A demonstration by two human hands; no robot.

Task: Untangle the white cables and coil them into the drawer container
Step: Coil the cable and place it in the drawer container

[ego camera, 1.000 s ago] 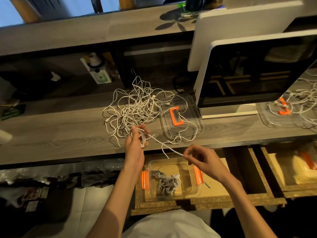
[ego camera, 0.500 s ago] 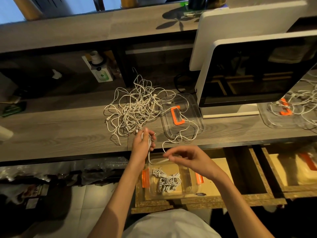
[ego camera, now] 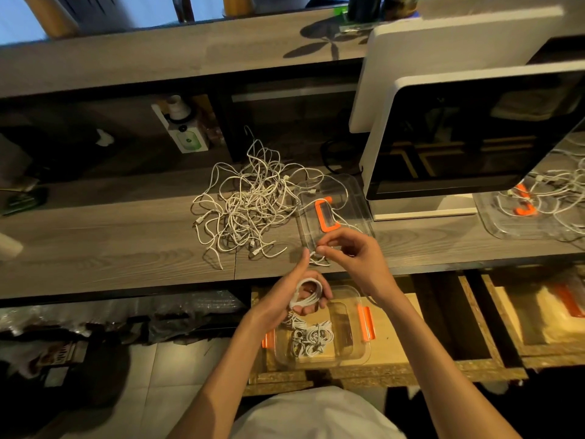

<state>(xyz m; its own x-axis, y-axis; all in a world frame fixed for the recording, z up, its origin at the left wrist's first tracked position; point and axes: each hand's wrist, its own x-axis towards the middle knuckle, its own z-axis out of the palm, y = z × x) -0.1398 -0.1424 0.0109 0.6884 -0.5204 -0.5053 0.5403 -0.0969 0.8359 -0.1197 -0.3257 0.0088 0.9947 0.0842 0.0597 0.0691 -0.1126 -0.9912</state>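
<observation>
Over the open drawer, the left hand (ego camera: 292, 299) holds a coiled white cable (ego camera: 308, 291) above the clear plastic container with orange clips (ego camera: 354, 340), which holds coiled cables. The right hand (ego camera: 351, 251) pinches that cable's loose end at the grey wood-grain desk (ego camera: 110, 248) edge. Beyond lies the tangled white cable pile (ego camera: 250, 201) beside a clear lid with orange handle (ego camera: 342, 198).

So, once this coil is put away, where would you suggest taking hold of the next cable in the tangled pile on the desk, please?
Probably by a free end rather than the middle. One loose cable end trails out of the tangled pile at its near left edge, lying flat on the desk apart from the knot. Pinch it from above, coming from the near side, and draw it toward you; grabbing mid-pile would likely tighten the loops.
</observation>
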